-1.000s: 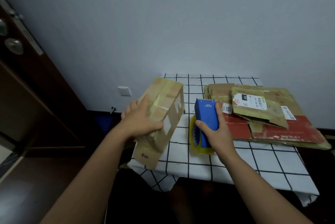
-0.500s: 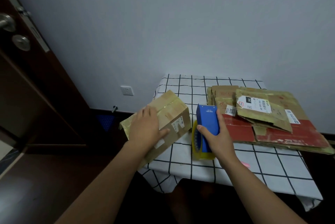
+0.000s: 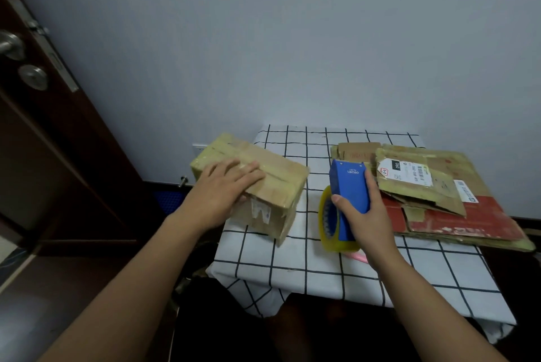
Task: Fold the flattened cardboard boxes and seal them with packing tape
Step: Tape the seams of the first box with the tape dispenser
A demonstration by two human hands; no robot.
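Note:
A folded brown cardboard box (image 3: 275, 186) with old tape and label scraps lies at the left edge of the checked table (image 3: 307, 259), part of it hanging past that edge. My left hand (image 3: 222, 191) rests flat on its top with straight fingers. My right hand (image 3: 363, 215) grips a blue tape dispenser (image 3: 348, 188) that stands on the table with its yellowish tape roll (image 3: 328, 221) at the bottom. A stack of flattened cardboard boxes (image 3: 433, 186) lies to the right of the dispenser.
A pink object (image 3: 358, 257) peeks out on the cloth under my right wrist. A dark wooden door (image 3: 44, 127) with metal handle stands at the left. The grey wall (image 3: 292, 39) is right behind the table. The floor below is dark.
The box has been tipped from standing on end to lying flat on the table's left edge, my left hand now on its top. My right hand keeps holding the dispenser in place.

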